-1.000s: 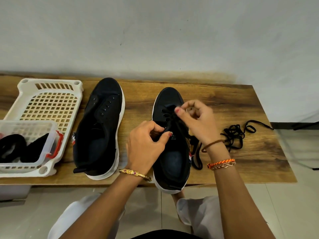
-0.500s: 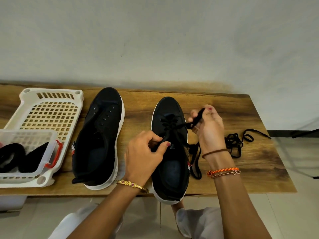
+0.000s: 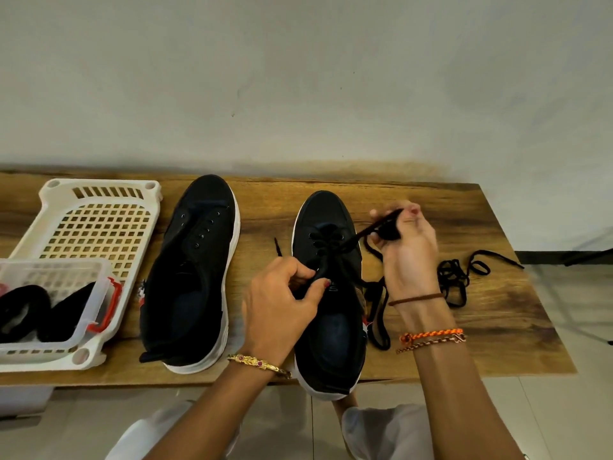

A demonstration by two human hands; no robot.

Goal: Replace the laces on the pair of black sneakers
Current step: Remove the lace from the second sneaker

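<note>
Two black sneakers with white soles stand on a wooden table point(image 3: 265, 207). The left sneaker point(image 3: 190, 277) has bare eyelets and no lace. The right sneaker point(image 3: 331, 293) carries a black lace point(image 3: 335, 245) through its front eyelets. My left hand point(image 3: 282, 303) pinches the shoe's tongue and eyelet flap at mid-shoe. My right hand point(image 3: 408, 247) is raised to the right of the shoe and grips the lace's free end, drawn taut from the eyelets. More of this lace trails over the shoe's right side to the table.
A loose black lace point(image 3: 457, 277) lies tangled at the table's right. A white slotted tray point(image 3: 93, 227) sits at the left with a clear plastic box point(image 3: 99, 293) holding black items on it. The wall runs right behind the table.
My right hand has pulled the lace out to the right and up, away from the eyelets. My left hand has stayed on the shoe.
</note>
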